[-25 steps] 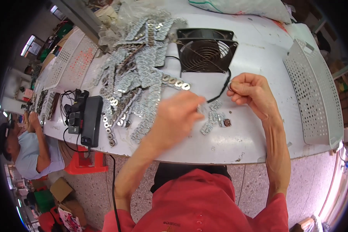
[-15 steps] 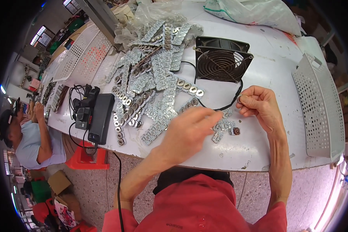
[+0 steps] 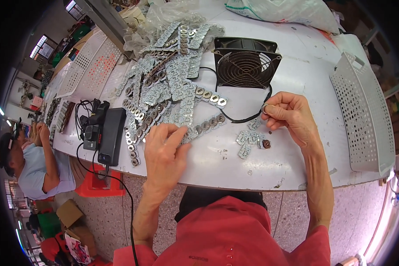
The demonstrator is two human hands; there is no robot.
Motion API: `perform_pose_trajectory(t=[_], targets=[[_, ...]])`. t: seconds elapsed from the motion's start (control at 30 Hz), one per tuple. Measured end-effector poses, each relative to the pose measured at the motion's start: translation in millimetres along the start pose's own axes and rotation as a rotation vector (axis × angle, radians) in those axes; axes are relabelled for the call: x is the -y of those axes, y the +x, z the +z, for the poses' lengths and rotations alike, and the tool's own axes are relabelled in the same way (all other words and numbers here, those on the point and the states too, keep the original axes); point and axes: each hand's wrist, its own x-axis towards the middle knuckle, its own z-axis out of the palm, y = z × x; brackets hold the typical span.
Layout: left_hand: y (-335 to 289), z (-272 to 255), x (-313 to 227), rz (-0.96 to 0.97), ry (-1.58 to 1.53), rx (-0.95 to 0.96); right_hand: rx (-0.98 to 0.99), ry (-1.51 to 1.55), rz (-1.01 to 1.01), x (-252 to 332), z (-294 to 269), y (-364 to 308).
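My left hand (image 3: pixel 165 155) is at the near edge of a heap of metal strips (image 3: pixel 181 75), thumb and fingers closing on the end of one strip of small metal plates with round discs (image 3: pixel 208 125). The fingertips partly cover that end. Farther right, my right hand (image 3: pixel 292 119) is raised over the table, pinching a small round metal piece (image 3: pixel 264 109) between thumb and forefinger. Just below it lie several loose small metal plates (image 3: pixel 248 141). A brown round piece (image 3: pixel 266 144) sits on one of them.
Beyond my right hand stands a black fan (image 3: pixel 247 66), its cable curving across the table. A white perforated basket (image 3: pixel 363 119) is at the right, another basket (image 3: pixel 86 66) at the far left. A black power bank-like box (image 3: pixel 113 137) and cables lie left. Another person (image 3: pixel 42 164) sits there.
My left hand has swung left, away from the loose plates, to the strip by the heap. The right hand keeps its pinch, nearly still. The whole view has shifted slightly.
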Motion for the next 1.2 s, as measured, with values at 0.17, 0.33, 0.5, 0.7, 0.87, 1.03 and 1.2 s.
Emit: perform_pose_trajectory(t=[0.17,0.33,0.5,0.7,0.87,1.03,1.2], targets=[[4,0,2,-0.052,-0.087,-0.075,0.043,-0.016,0.023,-2,3,-1],[34,1,-20,-0.153,-0.615,0.026,0.133,0.0,0.004,-2,12,-8],[61,20,-37,-0.343,-0.828,0.211,0.231,0.136,-0.048,-3,17,-10],[76,31,-36,-0.366,-0.993,0.385,0.177,0.104,-0.066,-2,8,-11],[82,32,-27,-0.286,-1.213,0.439,0.142,0.201,-0.015,-5,-2,-4],[80,46,-28,0.28,-0.825,0.299,0.205,0.476,0.195,-10,-3,-2],[75,49,-28,0.481,-0.642,0.131,0.233,0.465,0.229,-8,3,-3]])
